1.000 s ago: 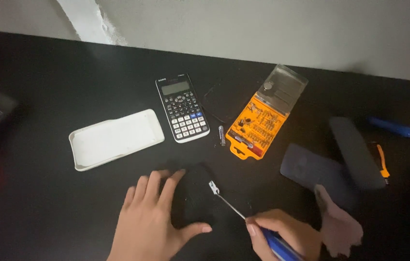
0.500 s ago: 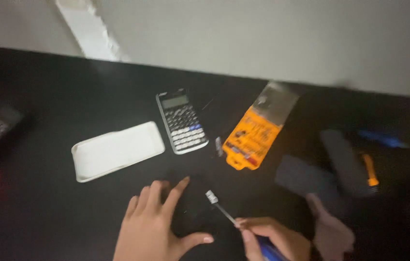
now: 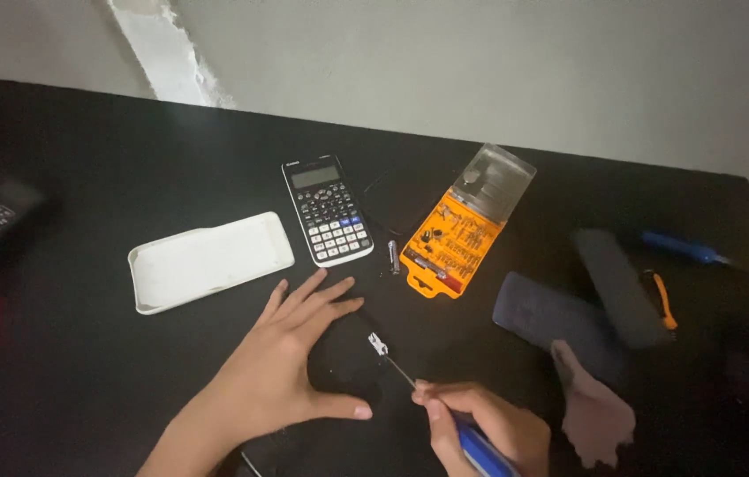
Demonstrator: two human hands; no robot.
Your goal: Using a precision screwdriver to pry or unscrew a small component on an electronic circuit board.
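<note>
Your right hand (image 3: 480, 424) has its fingers clamped round the blue handle of a screwdriver (image 3: 419, 389). Its long axis slants, the thin shaft and tip pointing up-left toward the calculator (image 3: 328, 212), with the tip below the calculator and well apart from it. Your left hand (image 3: 282, 371) lies flat on the black table (image 3: 83, 371), fingers spread, holding nothing. Right of the calculator sits an orange bit case (image 3: 450, 243) with its clear lid open; left of it lies a white rectangular cover (image 3: 208, 261). The dark part under your left hand is hard to make out.
</note>
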